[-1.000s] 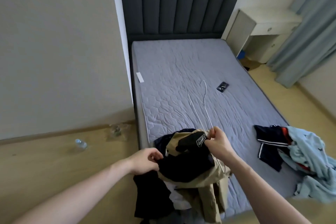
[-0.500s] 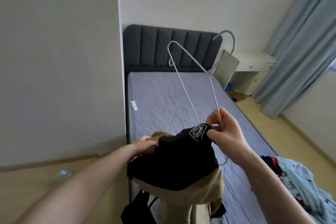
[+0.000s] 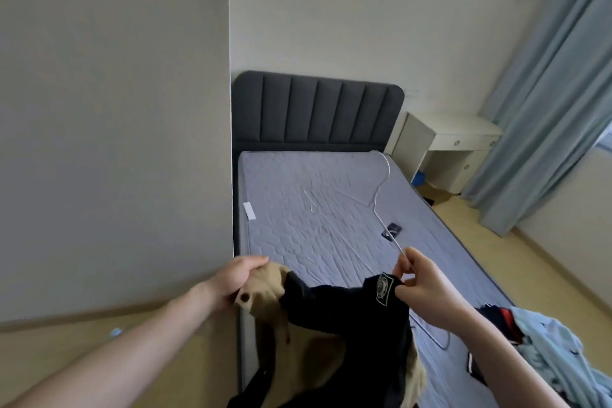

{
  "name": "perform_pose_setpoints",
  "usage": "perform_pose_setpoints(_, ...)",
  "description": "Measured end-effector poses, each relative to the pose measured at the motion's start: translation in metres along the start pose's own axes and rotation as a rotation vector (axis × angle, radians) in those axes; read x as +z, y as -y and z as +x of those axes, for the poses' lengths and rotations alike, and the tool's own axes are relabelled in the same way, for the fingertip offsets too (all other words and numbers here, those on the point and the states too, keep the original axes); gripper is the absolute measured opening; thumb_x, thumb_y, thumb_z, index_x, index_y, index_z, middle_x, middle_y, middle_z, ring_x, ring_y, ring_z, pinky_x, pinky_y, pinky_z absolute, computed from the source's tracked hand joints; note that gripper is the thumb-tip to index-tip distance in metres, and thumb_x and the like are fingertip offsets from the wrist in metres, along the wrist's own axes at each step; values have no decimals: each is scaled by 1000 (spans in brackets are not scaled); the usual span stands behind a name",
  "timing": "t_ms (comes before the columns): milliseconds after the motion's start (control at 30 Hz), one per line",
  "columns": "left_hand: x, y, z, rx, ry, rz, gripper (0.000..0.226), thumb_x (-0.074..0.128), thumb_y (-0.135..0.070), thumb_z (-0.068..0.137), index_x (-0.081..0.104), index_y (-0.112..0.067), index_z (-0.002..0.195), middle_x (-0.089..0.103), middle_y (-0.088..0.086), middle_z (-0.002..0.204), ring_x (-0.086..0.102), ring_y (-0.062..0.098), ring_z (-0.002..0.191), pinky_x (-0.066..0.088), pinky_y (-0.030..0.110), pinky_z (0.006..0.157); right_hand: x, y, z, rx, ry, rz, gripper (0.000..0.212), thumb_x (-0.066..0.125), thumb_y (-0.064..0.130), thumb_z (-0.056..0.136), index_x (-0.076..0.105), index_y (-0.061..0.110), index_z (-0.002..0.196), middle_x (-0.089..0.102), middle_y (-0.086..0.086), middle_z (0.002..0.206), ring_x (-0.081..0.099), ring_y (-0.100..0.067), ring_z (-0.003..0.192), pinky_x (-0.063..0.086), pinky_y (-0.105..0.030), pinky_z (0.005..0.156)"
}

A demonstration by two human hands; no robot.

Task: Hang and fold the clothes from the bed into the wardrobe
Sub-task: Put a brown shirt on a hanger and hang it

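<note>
At the far left, a small pale-blue object, too blurred to identify, lies on the light wooden floor beside a plain grey wall. A person's left hand grips the tan edge of a tan-and-black jacket near a dark round button, fingers curled round the fabric. The garment stretches across the foot of the bed and hangs down in front of it, its black portion bearing a square embroidered badge close to the right hand.

Behind it, the bare grey quilted mattress runs back to a dark grey channelled headboard. A white label sits at the mattress's left edge, and a small dark rectangular object (what it is cannot be made out) rests farther right on the quilting.

The right hand pinches a thin white wire hanger together with the jacket's black corner; the hanger's hook rises toward the headboard while its lower loop shows under the wrist. Its far shoulder is blurred against the mattress.

To the right, a pile of clothes in navy, red and light blue lies on the near corner of the bed. A white bedside desk with drawers stands beyond, next to long pale-blue curtains.
</note>
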State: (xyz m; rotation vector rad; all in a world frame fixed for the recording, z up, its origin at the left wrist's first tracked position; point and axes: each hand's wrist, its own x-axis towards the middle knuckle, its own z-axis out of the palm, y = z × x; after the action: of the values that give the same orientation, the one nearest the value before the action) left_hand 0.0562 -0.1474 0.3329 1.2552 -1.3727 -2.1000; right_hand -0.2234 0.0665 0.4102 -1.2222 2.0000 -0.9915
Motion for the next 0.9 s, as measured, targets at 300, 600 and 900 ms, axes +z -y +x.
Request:
perform_pose_setpoints(300, 72, -115, -100, 393, 146, -213, 27, 56, -20, 104, 61, 4, 93, 66, 15, 74, 63, 17, 57, 53, 24, 54, 44, 65, -29, -139, 36, 25, 77, 91, 66, 54, 42, 28, 99, 66, 23, 122, 52, -5, 51, 46, -20, 52)
perform_pose_setpoints(600, 102, -140, -127, 580, 195, -238, 21, 63, -23, 102, 67, -8, 87, 67, 9, 79, 66, 21, 72, 57, 36, 75, 72, 131, -41, -284, -77, 139, 79, 97, 52, 57, 55, 31, 121, 69, 10, 111, 69, -8, 104, 62, -38, 83)
perform_pose_setpoints(900, 41, -118, -105, 656, 190, 218, 36, 70, -29, 97, 63, -24, 132, 73, -6, 123, 69, 13, 115, 57, 30, 98, 48, 138, -4, -90, -423, 490, 20, 44, -1, 88, 46, 16, 78, 45, 2, 65, 42, -15, 61, 36, -27, 50)
